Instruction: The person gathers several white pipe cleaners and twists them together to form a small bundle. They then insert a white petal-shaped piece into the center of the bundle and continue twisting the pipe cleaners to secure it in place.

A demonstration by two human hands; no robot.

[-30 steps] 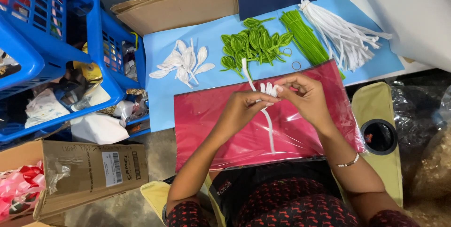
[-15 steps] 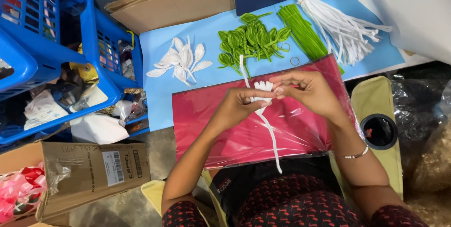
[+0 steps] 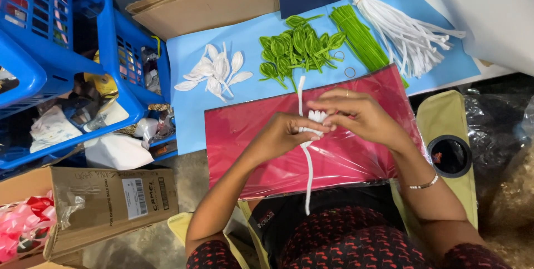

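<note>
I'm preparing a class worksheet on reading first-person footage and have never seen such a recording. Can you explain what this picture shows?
There is no machine here. A head-worn camera looks down at a person's own two hands. The left hand and right hand together pinch small white petals against a long white stem over a red plastic-wrapped sheet. Beyond it, on blue paper, lie loose white petals, green leaves, green stems and a bundle of white stems. Blue baskets stand at the left.

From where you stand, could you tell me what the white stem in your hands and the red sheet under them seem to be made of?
White stem: probably fuzzy chenille wire, matte, holding its bends. Red sheet: likely paper in a glossy clear plastic sleeve, given its wrinkled glare.
</note>
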